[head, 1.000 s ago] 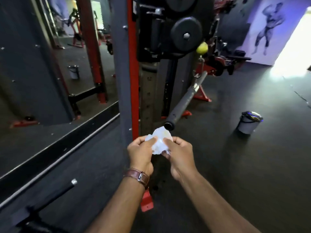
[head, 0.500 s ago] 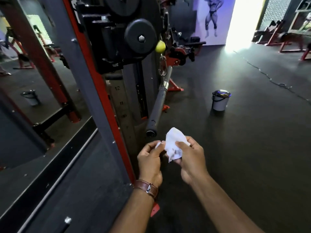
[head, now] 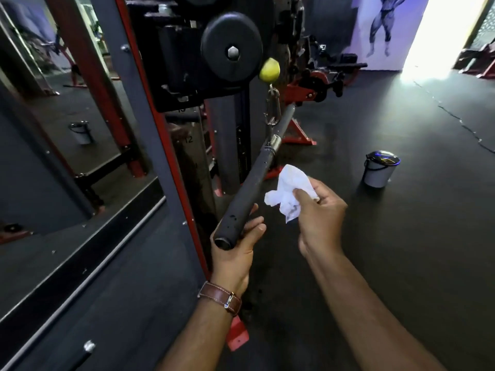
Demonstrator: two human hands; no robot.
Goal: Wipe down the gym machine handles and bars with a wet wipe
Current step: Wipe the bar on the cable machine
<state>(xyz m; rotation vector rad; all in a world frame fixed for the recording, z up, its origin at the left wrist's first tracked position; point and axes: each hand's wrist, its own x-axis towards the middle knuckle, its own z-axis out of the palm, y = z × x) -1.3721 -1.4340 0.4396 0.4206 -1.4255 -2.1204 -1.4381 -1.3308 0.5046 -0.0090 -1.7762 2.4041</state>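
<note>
A person stands at a cable gym machine (head: 171, 76), seen from a head-worn camera looking down at both forearms. The left hand (head: 235, 247) cups the near, lower end of a black bar handle (head: 249, 194) from underneath, its fingers (head: 254, 227) curled up around the far side of the bar. A brown leather watch strap (head: 219, 298) circles the left wrist. The bar slants up and away from the hand to a metal clip (head: 272, 108), which hangs below a yellow-green ball (head: 269, 70) at the cable end, just beside a round black pulley cover (head: 231, 50).

The right hand (head: 321, 218) holds a crumpled white wet wipe (head: 290, 191), pinched between thumb and curled fingers. The wipe sits just to the right of the bar's middle section, close to it; whether it touches the bar cannot be told.

The machine has a grey upright post with a red edge (head: 150, 124), and a numbered weight stack (head: 187, 140) shows behind it. To the left, a wall mirror (head: 53, 116) reflects the gym floor and a small bucket. On the dark rubber floor (head: 401, 263) to the right, well apart from the hands, stands a small grey bucket (head: 379, 170) with a dark lid. Red-framed equipment (head: 316, 84) stands further back, and a wall mural of a muscular figure (head: 380, 25) sits next to a brightly lit doorway (head: 439, 33).
</note>
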